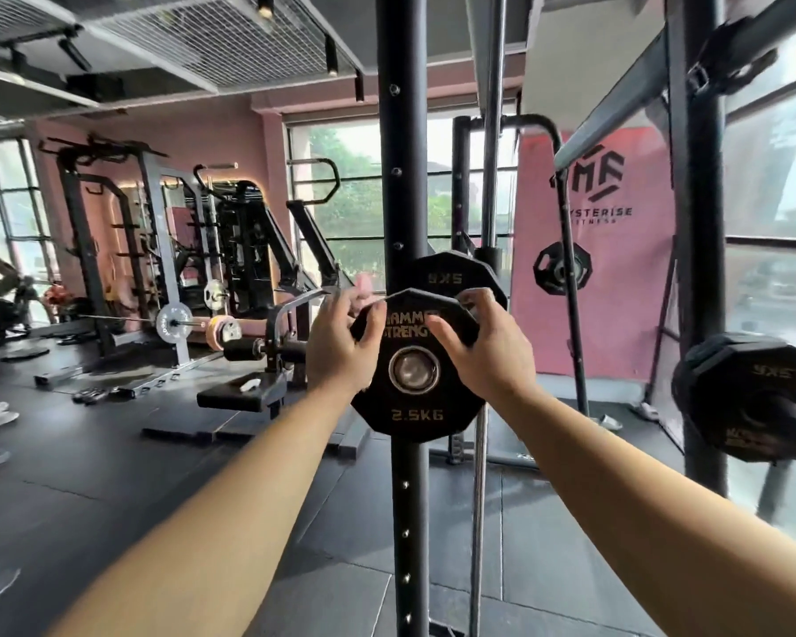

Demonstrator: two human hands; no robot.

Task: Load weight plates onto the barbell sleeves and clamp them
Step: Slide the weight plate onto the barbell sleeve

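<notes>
A black 2.5 kg weight plate (pixel 415 409) with gold lettering sits on a steel sleeve end (pixel 413 370) at the centre of the head view. My left hand (pixel 338 349) grips its upper left edge, fingers curled over the rim. My right hand (pixel 483 347) grips its upper right edge the same way. Directly behind it is a larger black plate (pixel 449 273) marked 5 kg. No clamp is visible.
A black rack upright (pixel 403 154) with holes rises behind the plates. More black plates (pixel 750 397) hang on a peg at the right. A bench (pixel 240 393), other racks and a loaded barbell (pixel 175 323) stand at the left. A person's legs show at the far left edge.
</notes>
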